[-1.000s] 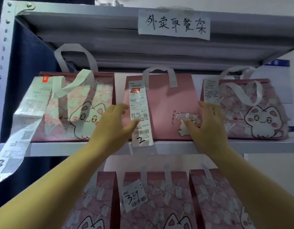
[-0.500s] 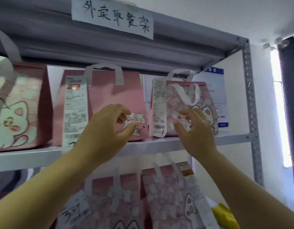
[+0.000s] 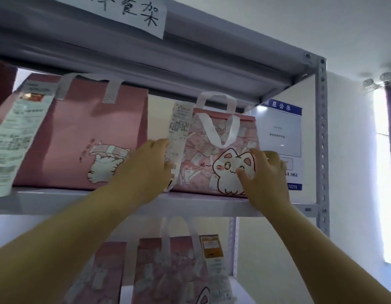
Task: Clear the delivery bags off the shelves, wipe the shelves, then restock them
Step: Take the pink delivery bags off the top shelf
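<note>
A pink cat-print delivery bag [image 3: 212, 150] with white handles and a long receipt stands at the right end of the upper grey shelf [image 3: 58, 200]. My left hand [image 3: 150, 170] presses against its left side, over the receipt. My right hand [image 3: 264, 172] holds its right side, thumb on the cat print. A larger plain pink bag [image 3: 84, 139] with a receipt stands to its left on the same shelf. On the shelf below, more pink bags [image 3: 172, 270] are partly hidden by my arms.
A grey metal upright [image 3: 321, 139] bounds the rack on the right. A handwritten paper label [image 3: 137, 14] hangs on the top shelf edge. A blue-bordered notice [image 3: 282, 137] is on the wall behind. A bright window [image 3: 381, 172] lies far right.
The view has swung right. Both hands moved from the middle bag to the right-hand cat-print bag and now clasp its two sides.
</note>
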`<action>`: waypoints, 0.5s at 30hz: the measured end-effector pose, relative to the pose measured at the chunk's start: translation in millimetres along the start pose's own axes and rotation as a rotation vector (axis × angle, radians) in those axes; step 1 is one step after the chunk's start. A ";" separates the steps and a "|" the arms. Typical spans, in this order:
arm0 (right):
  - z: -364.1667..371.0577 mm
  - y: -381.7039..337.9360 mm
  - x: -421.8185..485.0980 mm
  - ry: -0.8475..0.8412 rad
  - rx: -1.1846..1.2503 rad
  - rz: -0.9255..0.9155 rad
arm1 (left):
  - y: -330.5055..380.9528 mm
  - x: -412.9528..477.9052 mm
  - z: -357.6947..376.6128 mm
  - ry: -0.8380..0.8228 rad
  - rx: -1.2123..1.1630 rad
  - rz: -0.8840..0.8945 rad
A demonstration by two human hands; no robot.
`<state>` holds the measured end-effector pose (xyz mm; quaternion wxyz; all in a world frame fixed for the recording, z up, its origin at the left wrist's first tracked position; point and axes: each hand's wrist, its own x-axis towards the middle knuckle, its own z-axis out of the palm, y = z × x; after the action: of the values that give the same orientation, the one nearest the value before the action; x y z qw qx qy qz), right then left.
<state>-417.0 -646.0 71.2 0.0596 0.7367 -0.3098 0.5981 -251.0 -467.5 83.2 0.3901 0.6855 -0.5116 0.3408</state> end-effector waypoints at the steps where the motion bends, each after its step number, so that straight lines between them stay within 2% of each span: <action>1: 1.7 3.0 2.9 -0.034 -0.001 0.006 | 0.5 4.2 3.4 -0.023 0.026 -0.040; 5: 7.9 12.6 7.9 -0.156 0.012 0.019 | 9.7 15.1 16.1 -0.080 0.095 -0.118; 10: 11.4 25.5 12.5 -0.170 0.044 0.061 | 16.8 23.9 24.8 -0.130 0.196 -0.199; 15: 15.9 34.8 15.2 -0.210 0.208 0.103 | 8.2 24.1 27.0 -0.183 -0.011 -0.242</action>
<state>-420.5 -686.9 70.9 -0.0804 0.7805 -0.2879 0.5491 -251.3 -503.3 93.1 0.3839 0.7683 -0.4604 0.2244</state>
